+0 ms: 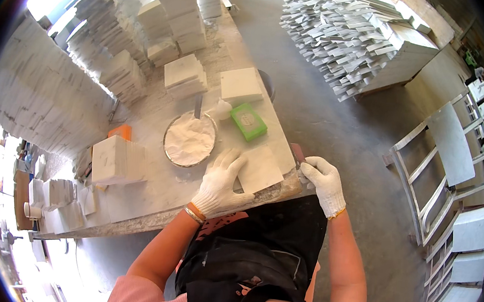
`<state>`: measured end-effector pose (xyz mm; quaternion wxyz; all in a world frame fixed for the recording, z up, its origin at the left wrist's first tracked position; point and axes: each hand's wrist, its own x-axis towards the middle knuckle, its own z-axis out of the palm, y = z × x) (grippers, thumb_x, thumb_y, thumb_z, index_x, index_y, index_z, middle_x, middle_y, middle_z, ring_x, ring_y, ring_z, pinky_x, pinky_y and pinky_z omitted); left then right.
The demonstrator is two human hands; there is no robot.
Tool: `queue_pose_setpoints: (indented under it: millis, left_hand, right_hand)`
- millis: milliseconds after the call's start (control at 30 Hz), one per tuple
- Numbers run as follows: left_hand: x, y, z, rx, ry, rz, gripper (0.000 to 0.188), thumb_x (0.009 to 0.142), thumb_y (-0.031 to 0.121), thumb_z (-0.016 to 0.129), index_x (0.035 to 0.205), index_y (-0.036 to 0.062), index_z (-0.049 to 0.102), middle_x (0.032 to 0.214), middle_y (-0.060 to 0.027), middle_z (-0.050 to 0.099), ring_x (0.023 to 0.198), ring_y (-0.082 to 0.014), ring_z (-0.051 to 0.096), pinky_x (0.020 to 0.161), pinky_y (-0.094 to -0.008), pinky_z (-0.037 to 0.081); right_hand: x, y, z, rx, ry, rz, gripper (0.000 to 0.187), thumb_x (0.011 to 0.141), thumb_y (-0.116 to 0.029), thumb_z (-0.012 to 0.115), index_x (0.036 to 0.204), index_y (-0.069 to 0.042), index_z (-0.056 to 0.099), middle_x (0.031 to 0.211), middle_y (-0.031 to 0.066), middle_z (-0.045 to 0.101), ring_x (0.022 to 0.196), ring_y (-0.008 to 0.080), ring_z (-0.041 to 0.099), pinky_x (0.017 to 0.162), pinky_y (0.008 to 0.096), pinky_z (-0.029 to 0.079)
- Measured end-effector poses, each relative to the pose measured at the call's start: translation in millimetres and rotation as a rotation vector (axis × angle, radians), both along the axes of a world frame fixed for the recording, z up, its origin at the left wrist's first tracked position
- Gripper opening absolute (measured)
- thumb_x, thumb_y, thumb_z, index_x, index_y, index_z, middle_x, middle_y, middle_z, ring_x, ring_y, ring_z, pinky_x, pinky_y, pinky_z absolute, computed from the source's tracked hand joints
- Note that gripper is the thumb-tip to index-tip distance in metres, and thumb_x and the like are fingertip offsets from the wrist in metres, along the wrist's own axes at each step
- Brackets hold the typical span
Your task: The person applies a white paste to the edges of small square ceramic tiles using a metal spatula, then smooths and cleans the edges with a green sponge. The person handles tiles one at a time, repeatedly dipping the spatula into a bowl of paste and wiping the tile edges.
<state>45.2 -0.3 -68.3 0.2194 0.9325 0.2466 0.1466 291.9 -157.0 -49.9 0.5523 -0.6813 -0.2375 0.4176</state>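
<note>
White-gloved in the head view, the left hand (222,177) is spread wide at the middle, touching a flat white tile (262,169) on its right but not gripping it. Right of the middle, the right hand (321,182) has bent fingers by a red-brown piece (297,152); I can't tell if it holds it. White powder (190,139) sits just left of the middle.

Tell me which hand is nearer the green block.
Left. The left hand lies just short of the green block; the right hand is farther off, by the right edge of the table.
</note>
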Motion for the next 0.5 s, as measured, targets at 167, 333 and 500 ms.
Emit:
queue_pose_setpoints:
  millis: [167, 333, 500]
  left_hand:
    - [-2, -6, 0, -0.034, 0.064, 0.113, 0.099, 0.065, 0.053, 0.086, 0.142, 0.0018, 0.048, 0.152, -0.0237, 0.042, 0.143, -0.0422, 0.038, 0.113, -0.0575, 0.035]
    - [-6, -3, -6, -0.025, 0.034, 0.111, 0.102, 0.063, 0.053, 0.087, 0.143, 0.0030, 0.048, 0.152, -0.0231, 0.042, 0.143, -0.0426, 0.038, 0.113, -0.0572, 0.035]
    - [-5, -2, -7, -0.032, -0.005, 0.092, 0.104, 0.061, 0.052, 0.088, 0.143, 0.0027, 0.048, 0.152, -0.0216, 0.044, 0.144, -0.0420, 0.038, 0.112, -0.0569, 0.036]
  right_hand:
    - [-23, 13, 9, 0.078, -0.205, 0.100, 0.018, 0.093, -0.020, 0.070, 0.102, -0.005, 0.075, 0.083, 0.0002, 0.069, 0.078, 0.0116, 0.064, 0.069, 0.0282, 0.049]
    - [-40, 19, 14, -0.084, -0.812, 0.180, 0.018, 0.086, -0.020, 0.073, 0.103, -0.015, 0.076, 0.085, 0.0065, 0.069, 0.080, 0.0244, 0.067, 0.073, 0.0354, 0.053]
    - [-47, 23, 6, -0.113, -0.944, 0.181, 0.025, 0.084, -0.020, 0.073, 0.108, -0.018, 0.075, 0.086, 0.0065, 0.069, 0.081, 0.0277, 0.068, 0.073, 0.0392, 0.054]
